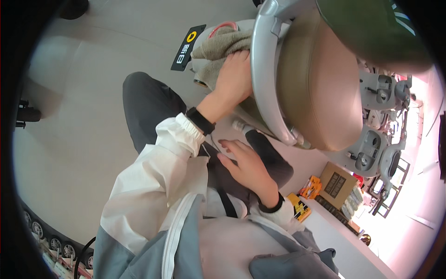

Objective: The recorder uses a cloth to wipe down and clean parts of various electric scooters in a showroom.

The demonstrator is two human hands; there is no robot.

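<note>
An electric scooter's rear end stands before me, with a brown seat [324,83], a silver grab rail [263,69] and a black plate [188,47] at its tail. My left hand [235,75] presses a brown-grey cloth [223,43] on the rear bodywork below the rail; its fingertips are partly hidden by the rail. Over my lap, nearer my body, is my right hand [249,165], its fingers apart and nothing in it. Which hand is left or right is hard to tell from this tilted view. A red curved part [224,26] shows beside the cloth.
More grey scooters [371,151] stand to the right. A cardboard box [336,185] and yellow packages [298,207] lie on or near a white counter [345,237]. At lower left are several wheels [55,244]. A dark green object [376,31] is at upper right.
</note>
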